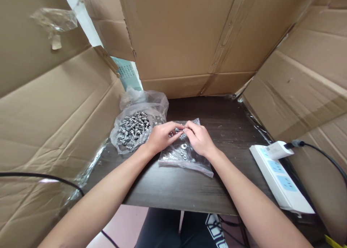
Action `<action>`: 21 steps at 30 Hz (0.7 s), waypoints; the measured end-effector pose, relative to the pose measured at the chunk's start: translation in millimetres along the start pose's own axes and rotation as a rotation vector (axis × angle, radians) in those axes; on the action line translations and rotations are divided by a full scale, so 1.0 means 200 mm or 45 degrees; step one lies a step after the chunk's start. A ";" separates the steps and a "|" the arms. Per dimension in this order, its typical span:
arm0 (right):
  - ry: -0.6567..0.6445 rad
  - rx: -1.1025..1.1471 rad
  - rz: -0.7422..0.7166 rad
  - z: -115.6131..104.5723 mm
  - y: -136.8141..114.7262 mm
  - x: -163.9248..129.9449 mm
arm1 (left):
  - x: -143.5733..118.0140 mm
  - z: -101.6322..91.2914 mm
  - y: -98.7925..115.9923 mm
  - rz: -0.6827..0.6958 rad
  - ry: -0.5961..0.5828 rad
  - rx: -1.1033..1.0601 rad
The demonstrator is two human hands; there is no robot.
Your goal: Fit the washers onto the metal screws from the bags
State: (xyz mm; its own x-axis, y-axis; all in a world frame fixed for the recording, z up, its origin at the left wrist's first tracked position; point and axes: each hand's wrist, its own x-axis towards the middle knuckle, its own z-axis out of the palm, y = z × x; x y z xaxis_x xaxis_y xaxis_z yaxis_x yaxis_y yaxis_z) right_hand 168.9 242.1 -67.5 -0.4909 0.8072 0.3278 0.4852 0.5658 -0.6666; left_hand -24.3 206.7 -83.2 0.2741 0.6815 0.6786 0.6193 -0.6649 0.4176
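Over a clear plastic bag [173, 158] lying flat on the dark table, my two hands meet fingertip to fingertip. My left hand [164, 135] is closed in a pinch on a small shiny bolt, largely covered by the fingers. The fingers of my right hand [197, 135] are pinched together at the same spot; what they grip is too small and hidden to make out. Several loose washers and nuts [184, 146] rest on the plastic below my hands. Left of my left hand stands an open plastic bag [117, 132] full of metal bolts [135, 127].
Cardboard walls [184, 34] enclose the dark wooden table [217, 112] at the back and both sides. A white power strip [282, 181] with a plugged-in adapter [279, 150] lies at the right. A black cable [48, 175] crosses the left side.
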 end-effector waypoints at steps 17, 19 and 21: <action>0.029 0.136 0.006 0.00 -0.01 0.01 | 0.00 0.00 -0.01 0.001 0.080 0.011; -0.004 0.120 0.021 0.00 -0.01 0.01 | 0.00 0.00 -0.01 0.005 0.069 0.010; -0.014 0.082 0.068 0.00 -0.01 0.01 | 0.00 0.00 -0.01 0.003 0.065 0.009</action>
State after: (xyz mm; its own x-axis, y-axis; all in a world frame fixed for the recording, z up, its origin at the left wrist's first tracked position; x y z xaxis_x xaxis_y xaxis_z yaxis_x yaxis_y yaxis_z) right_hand 166.7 242.6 -66.0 -0.4736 0.8337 0.2839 0.4635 0.5100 -0.7246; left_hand -24.8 207.7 -83.4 0.2377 0.6630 0.7099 0.6237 -0.6645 0.4117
